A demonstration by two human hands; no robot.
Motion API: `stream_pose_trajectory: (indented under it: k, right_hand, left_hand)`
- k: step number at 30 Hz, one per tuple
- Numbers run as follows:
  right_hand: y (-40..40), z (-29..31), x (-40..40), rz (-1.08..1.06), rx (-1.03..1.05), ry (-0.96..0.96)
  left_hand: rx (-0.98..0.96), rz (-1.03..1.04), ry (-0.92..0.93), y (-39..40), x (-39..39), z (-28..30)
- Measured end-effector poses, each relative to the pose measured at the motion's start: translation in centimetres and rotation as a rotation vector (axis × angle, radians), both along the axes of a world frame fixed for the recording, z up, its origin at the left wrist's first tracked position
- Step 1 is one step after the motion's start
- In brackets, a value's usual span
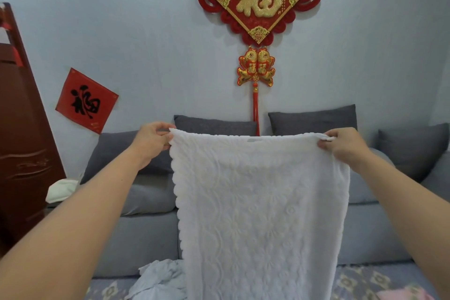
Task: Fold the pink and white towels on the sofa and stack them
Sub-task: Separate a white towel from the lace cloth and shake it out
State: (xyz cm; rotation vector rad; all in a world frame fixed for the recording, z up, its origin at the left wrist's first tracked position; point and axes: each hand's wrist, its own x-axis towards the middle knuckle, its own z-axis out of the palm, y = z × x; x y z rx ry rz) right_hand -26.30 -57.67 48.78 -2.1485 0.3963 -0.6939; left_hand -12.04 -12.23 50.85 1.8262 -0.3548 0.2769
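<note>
Now the white towel [260, 202] hangs full-length in centre frame, held up in front of the grey sofa [146, 234]. Left hand [153, 141] pinches the top left corner, right hand [345, 143] pinches the top right corner; fingers on both curled tight on the hem. Long axis runs vertical, top edge horizontal and level, bottom end off the lower frame edge. Judgement: step is the first fold. To do it well, keep the top edge taut and level, bring the corners together so the scalloped sides match, then lay it flat on the seat. A pink towel [404, 295] shows at lower right, another crumpled white cloth [158, 280] at lower centre-left, both unfolded.
</note>
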Motion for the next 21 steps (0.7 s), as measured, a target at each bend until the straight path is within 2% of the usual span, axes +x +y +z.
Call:
stream_pose_trajectory:
  k: [4,10,13,15,17,19,21]
  right_hand:
    - [-0.1,0.1,-0.3,0.05,-0.032,0.008]
    - [0.0,1.3,0.1,-0.024,-0.067,-0.124]
    - [0.0,2.7,-0.2,0.076,-0.103,0.066]
    - [0.2,3.0,0.2,0.151,-0.212,0.335]
    - [0.6,2.4,1.9,0.114,-0.424,0.582]
    - [0.9,1.3,4.2,0.001,-0.533,0.664]
    - [1.2,0.5,6.1,-0.143,-0.543,0.605]
  left_hand:
    - [0.058,0.083,-0.021,0.2,0.9,-0.2]
    - [-0.016,0.304,-0.089,-1.5,1.1,0.4]
    - [-0.051,0.411,-0.129,-2.3,1.3,0.6]
    - [-0.048,0.402,-0.015,-2.4,2.4,0.0]
    - [-0.099,0.338,0.175,-2.5,3.5,-1.1]
    - [-0.201,0.259,0.322,-2.9,4.2,-2.0]
    - [-0.298,0.179,0.384,-3.4,5.1,-2.6]
